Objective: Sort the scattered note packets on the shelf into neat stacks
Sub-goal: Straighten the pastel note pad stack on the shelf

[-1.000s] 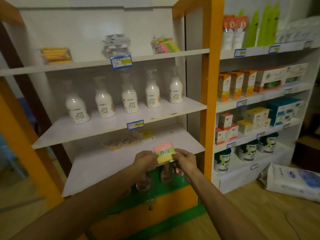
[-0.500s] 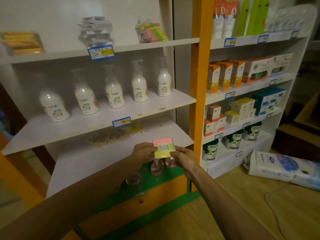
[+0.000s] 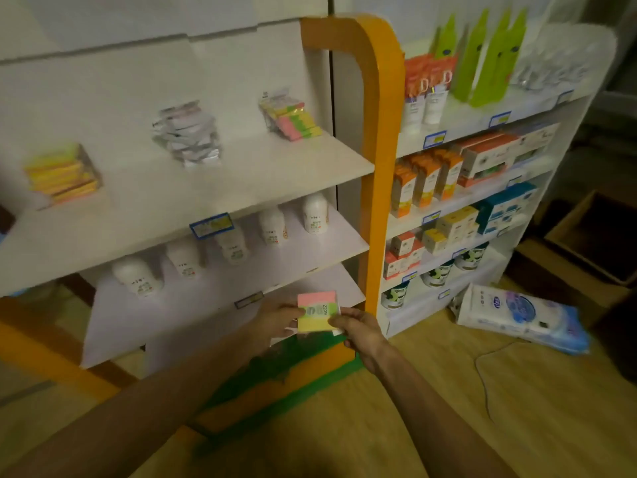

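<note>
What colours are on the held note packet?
Pink, green and yellow bands on the note packet, seen in the head view.

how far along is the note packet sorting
Looks partway. Done: three piles sit on the top shelf, a yellow-orange stack, a clear-wrapped pile that looks loose, and a pink-green-yellow stack. In hand: both hands, left and right, hold one striped packet. Left: placing it, probably on the matching stack.

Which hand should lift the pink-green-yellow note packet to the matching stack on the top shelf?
Right, probably: right hand grips the pink-green-yellow note packet nearer the matching stack, up on the right.
</note>
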